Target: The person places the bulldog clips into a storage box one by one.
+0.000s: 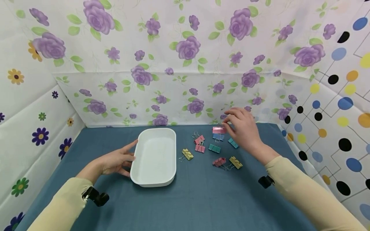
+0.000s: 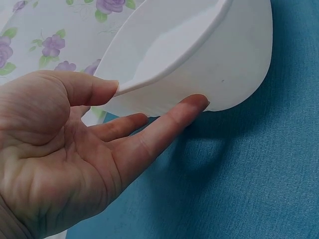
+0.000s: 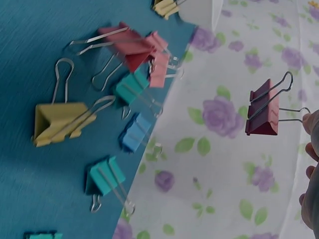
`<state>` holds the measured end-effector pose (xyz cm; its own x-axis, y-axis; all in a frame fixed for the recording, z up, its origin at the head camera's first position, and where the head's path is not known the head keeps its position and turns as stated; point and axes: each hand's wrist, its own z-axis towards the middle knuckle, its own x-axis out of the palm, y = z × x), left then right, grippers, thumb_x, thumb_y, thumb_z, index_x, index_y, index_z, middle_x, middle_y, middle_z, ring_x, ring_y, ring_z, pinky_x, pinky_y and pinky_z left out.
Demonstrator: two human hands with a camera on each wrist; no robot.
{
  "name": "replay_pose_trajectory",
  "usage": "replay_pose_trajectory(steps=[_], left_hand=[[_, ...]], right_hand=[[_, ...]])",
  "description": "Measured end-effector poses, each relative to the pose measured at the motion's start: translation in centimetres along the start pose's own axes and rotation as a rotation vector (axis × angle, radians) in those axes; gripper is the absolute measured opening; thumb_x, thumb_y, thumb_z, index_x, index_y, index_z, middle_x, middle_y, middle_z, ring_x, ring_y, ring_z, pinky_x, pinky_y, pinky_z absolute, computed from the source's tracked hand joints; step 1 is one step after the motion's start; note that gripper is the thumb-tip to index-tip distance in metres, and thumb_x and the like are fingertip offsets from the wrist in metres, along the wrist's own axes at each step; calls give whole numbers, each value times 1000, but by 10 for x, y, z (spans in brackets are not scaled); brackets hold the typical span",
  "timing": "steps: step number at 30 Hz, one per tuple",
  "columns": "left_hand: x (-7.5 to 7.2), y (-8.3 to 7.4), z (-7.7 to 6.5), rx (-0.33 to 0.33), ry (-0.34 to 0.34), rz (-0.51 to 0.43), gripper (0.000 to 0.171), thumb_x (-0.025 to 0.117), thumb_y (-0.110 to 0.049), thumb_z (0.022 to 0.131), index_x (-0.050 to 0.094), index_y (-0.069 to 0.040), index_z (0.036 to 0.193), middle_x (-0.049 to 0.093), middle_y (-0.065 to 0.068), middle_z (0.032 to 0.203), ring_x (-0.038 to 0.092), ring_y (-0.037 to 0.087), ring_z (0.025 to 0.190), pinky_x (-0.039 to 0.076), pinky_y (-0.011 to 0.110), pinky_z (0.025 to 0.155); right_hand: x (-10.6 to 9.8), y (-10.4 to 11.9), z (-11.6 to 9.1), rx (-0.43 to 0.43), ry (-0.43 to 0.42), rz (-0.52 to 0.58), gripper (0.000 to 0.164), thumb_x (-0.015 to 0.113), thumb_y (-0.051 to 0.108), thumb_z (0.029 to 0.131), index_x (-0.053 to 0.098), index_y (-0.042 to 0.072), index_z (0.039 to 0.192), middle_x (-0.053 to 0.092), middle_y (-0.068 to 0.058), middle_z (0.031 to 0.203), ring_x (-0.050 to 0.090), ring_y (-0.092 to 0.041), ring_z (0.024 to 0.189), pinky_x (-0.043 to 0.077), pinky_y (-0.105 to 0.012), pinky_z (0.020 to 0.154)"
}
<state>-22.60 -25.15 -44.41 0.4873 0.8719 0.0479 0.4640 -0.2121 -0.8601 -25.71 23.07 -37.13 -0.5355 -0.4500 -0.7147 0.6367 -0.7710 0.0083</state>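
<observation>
My right hand (image 1: 242,128) pinches one wire handle of a pink binder clip (image 1: 218,130) between its fingertips. In the right wrist view that clip (image 3: 263,108) hangs off the fingers, clear of the others. At the left, my left hand (image 1: 115,162) touches the side of a white rectangular tray (image 1: 153,157). The left wrist view has the thumb at the tray's rim and straight fingers along its outer wall (image 2: 224,74). Under the right hand lie a blue binder clip (image 1: 218,137) and two teal clips, one nearer the middle (image 1: 215,148) and one farther right (image 1: 233,143).
Between tray and right hand lie a yellow clip (image 1: 187,154) and two pink clips (image 1: 200,148) close together. Nearer the front are a red-pink clip (image 1: 219,161) and another yellow clip (image 1: 235,162). A floral curtain (image 1: 196,80) rises behind the blue tabletop (image 1: 188,202).
</observation>
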Motion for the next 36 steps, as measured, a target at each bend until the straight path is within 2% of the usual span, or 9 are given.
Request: replay_pose_trajectory(steps=[11,24,36], left_hand=[[1,-1,-1,-1,27,-19,78,49,-15,98,-4,-46,146,13,24,148,54,37,109,48,57,77],[0,-1,-2,-4,23,-23,78,49,-15,98,-3,-47,146,12,23,150,54,37,109,48,57,77],[-1,1,0,-5,17,-37,77,49,-15,97,-1,-47,146,12,21,150,54,37,109,48,57,77]], right_hand=[[10,21,11,-52,32,22,9,70,21,85,67,13,87,59,-6,117,43,-28,120,31,-50,100],[28,47,27,-136,-20,87,6,70,19,84,66,15,85,60,-6,116,46,-28,120,34,-48,99],[44,80,39,-165,37,144,7,70,23,85,65,17,86,59,-5,116,43,-24,122,29,-43,104]])
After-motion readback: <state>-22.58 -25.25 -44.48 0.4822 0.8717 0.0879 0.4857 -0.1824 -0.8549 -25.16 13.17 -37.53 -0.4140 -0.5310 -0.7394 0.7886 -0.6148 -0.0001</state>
